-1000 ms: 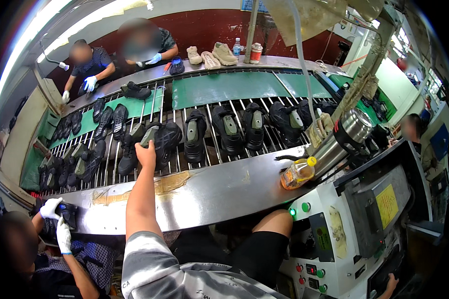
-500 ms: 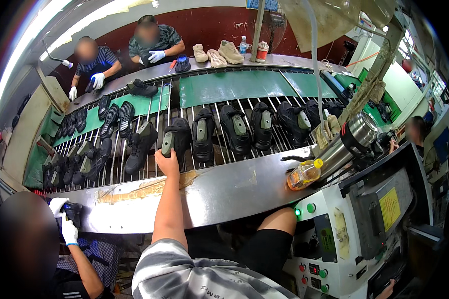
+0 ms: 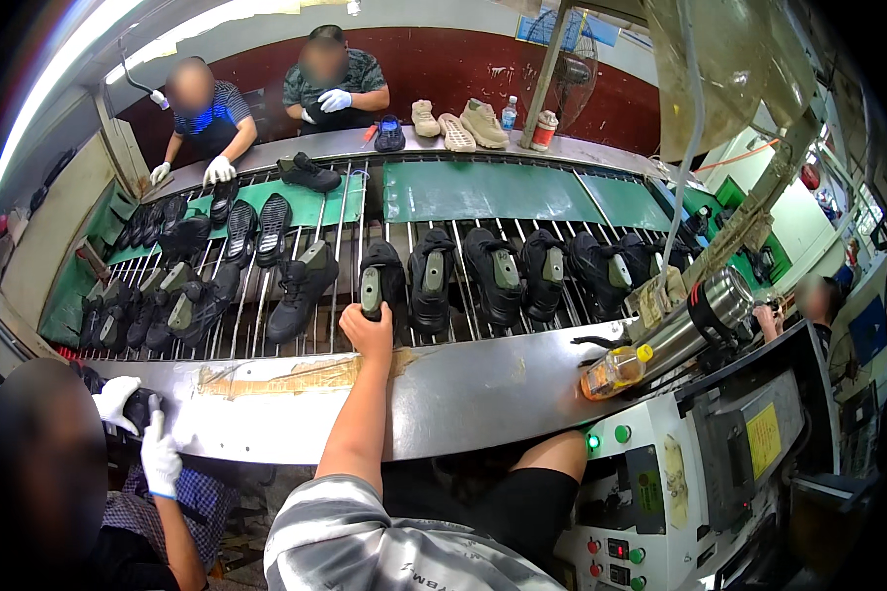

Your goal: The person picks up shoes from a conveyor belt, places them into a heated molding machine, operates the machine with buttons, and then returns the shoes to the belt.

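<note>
My left hand [image 3: 367, 333] is closed around the near end of a black shoe [image 3: 385, 264] with a grey-green last [image 3: 371, 293] standing up out of its opening. The shoe rests on the metal rods of a conveyor [image 3: 350, 330], its toe pointing away from me. To its right, more black shoes on lasts, such as this black shoe [image 3: 431, 286], stand in a row. Left of it sits another black lasted shoe [image 3: 304, 295], turned at an angle. My right hand does not show.
A steel ledge [image 3: 463, 394] runs along my side, with a drink bottle [image 3: 616, 372] and a large flask [image 3: 695, 320]. A control box [image 3: 626, 492] stands at right. Co-workers' gloved hands [image 3: 161, 458] are near left; others work across the conveyor. Beige shoes [image 3: 483, 123] sit beyond.
The whole view has shifted, moving most things rightward. The shoe under my hand now points straighter away from me. A far co-worker's gloved hand has come down onto a shoe at the left.
</note>
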Demonstrator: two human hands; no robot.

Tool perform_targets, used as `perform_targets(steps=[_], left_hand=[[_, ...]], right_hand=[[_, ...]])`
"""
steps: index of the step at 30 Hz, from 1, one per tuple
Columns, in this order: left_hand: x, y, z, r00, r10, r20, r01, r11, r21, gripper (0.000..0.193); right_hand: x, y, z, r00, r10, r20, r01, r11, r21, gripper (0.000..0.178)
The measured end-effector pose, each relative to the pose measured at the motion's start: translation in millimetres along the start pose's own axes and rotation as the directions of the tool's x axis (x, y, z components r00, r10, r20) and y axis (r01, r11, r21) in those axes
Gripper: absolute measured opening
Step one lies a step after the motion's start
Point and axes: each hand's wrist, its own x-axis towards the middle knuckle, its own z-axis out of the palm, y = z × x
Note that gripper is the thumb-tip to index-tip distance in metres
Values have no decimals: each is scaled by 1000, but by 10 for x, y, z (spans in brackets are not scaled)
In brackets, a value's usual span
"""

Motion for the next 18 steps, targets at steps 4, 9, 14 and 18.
perform_targets(steps=[4, 9, 14, 18], left_hand=[[51, -255, -44, 975, 208, 74, -199, 973, -119, 57], [222, -396, 180, 951, 293, 100, -281, 953, -116, 61], [519, -511, 183, 927, 354, 122, -347, 935, -73, 58], [295, -498, 65, 953, 251, 172, -223, 960, -168, 53]], right_hand=[[-95, 56, -28, 1000, -16, -11, 16, 999, 36, 59], [-67, 160, -23, 999, -50, -2, 50, 994, 97, 54], [-35, 413, 90, 999, -51, 4, 49, 973, 227, 49], [13, 905, 311, 993, -112, 24, 91, 896, 434, 46]])
